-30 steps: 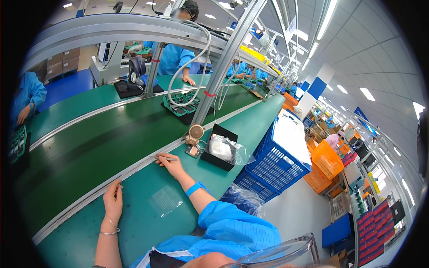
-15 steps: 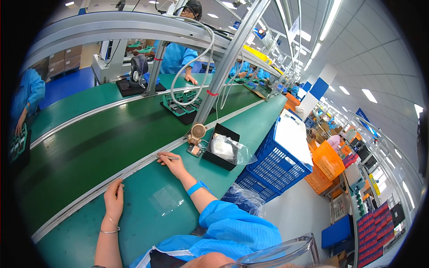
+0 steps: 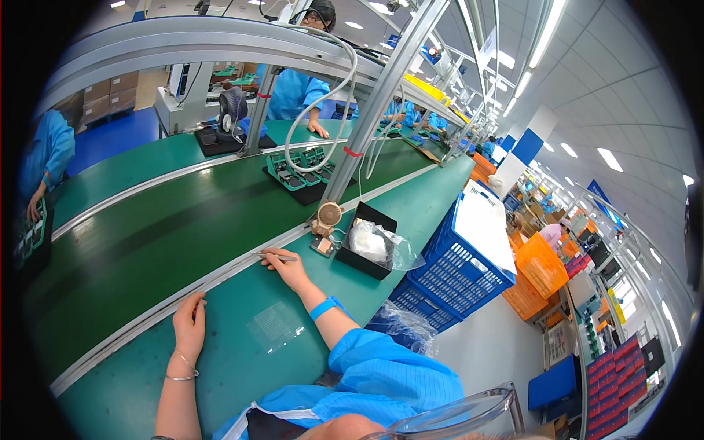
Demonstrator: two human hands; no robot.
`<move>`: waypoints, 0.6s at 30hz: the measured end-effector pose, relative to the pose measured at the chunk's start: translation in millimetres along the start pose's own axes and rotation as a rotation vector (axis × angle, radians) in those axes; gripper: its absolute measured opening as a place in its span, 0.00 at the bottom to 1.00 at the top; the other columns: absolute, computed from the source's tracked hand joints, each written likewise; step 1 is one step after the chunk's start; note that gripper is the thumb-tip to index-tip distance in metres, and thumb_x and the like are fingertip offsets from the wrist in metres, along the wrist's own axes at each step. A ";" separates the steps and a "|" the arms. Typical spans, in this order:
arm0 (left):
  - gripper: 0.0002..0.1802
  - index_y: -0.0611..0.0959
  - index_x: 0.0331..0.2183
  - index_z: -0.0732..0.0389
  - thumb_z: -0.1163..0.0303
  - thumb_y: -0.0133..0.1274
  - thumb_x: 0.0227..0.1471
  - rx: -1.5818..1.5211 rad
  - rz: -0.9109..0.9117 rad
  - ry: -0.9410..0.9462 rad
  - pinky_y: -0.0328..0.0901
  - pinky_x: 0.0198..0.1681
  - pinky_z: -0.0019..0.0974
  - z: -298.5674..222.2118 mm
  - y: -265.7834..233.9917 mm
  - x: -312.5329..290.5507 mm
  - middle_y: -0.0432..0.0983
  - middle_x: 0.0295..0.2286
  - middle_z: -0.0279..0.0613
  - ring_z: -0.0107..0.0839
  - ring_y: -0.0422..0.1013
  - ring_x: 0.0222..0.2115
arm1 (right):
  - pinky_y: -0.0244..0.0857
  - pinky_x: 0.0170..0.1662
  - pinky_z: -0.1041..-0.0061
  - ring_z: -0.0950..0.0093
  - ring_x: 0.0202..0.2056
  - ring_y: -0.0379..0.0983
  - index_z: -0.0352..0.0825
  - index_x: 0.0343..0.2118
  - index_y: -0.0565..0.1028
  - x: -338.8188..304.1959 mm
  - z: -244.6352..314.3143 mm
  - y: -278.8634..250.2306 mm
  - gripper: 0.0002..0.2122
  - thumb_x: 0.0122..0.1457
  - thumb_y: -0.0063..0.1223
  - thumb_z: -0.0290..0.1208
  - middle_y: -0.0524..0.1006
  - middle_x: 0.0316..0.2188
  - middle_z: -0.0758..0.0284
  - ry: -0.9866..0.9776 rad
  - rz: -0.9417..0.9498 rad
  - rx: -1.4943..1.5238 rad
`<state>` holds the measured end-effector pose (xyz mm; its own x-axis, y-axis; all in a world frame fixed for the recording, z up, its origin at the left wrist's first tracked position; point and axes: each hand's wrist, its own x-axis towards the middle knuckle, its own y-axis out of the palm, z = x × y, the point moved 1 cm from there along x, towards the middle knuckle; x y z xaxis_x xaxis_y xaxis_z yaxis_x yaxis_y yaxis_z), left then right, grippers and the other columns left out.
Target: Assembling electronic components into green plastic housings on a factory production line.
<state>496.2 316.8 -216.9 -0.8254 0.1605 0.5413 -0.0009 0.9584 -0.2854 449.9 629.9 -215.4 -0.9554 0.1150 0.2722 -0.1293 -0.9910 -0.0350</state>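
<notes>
My right hand (image 3: 290,268) rests at the metal rail (image 3: 220,275) along the belt's near edge and grips slim metal tweezers (image 3: 286,258) between thumb and fingers. Lower left, my left hand (image 3: 189,323) lies by the same rail with its fingers loosely bent. Thumb and forefinger stand a little apart, and I see nothing held. Between my forearms a clear sheet with fine pale rows (image 3: 276,328) lies flat on the green worktop (image 3: 235,352). Beyond my right hand sit a small beige fan (image 3: 328,215) and a black box (image 3: 364,253) holding white bagged material.
A green conveyor belt (image 3: 176,235) carries a black tray of green fixtures (image 3: 302,167). An aluminium post (image 3: 381,103) rises beside the fan. Stacked blue crates (image 3: 458,268) stand to the right. Co-workers in blue work across the belt, one with a hand (image 3: 317,128) on the far worktop.
The view has shifted very slightly. Both my hands keep nearly the same places, and the tweezers stay in my right hand.
</notes>
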 end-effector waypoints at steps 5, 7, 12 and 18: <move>0.12 0.81 0.44 0.65 0.78 0.50 0.58 0.024 0.003 0.007 0.67 0.34 0.31 -1.3 -1.2 0.7 0.78 0.33 0.43 0.30 0.72 0.29 | 0.71 0.40 0.80 0.77 0.38 0.77 0.27 0.47 0.78 0.6 0.9 0.4 0.13 0.66 0.51 0.30 0.81 0.39 0.64 -0.002 0.000 0.002; 0.12 0.81 0.44 0.65 0.78 0.50 0.57 0.025 0.002 0.013 0.66 0.33 0.31 -2.2 -1.0 0.8 0.78 0.33 0.43 0.30 0.72 0.29 | 0.71 0.40 0.80 0.77 0.38 0.77 0.27 0.48 0.78 0.2 1.3 0.4 0.13 0.66 0.51 0.30 0.81 0.39 0.64 -0.007 -0.009 -0.008; 0.12 0.81 0.44 0.65 0.78 0.50 0.57 0.024 0.010 -0.001 0.66 0.33 0.31 -4.5 -0.5 0.7 0.78 0.32 0.43 0.30 0.71 0.29 | 0.71 0.40 0.80 0.77 0.38 0.77 0.27 0.48 0.77 -0.8 1.2 -0.4 0.13 0.66 0.51 0.29 0.81 0.39 0.64 0.002 -0.006 -0.011; 0.12 0.81 0.43 0.65 0.78 0.50 0.57 0.026 0.011 0.020 0.67 0.33 0.31 -0.4 -4.3 -0.9 0.78 0.33 0.43 0.31 0.72 0.28 | 0.71 0.40 0.80 0.77 0.39 0.77 0.27 0.50 0.76 -1.5 -2.7 2.0 0.14 0.66 0.52 0.30 0.80 0.40 0.64 -0.012 -0.033 0.048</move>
<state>497.1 312.5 -215.9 -0.8142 0.1760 0.5533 -0.0068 0.9500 -0.3121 450.3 628.0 -218.4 -0.9474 0.1469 0.2843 -0.1474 -0.9889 0.0198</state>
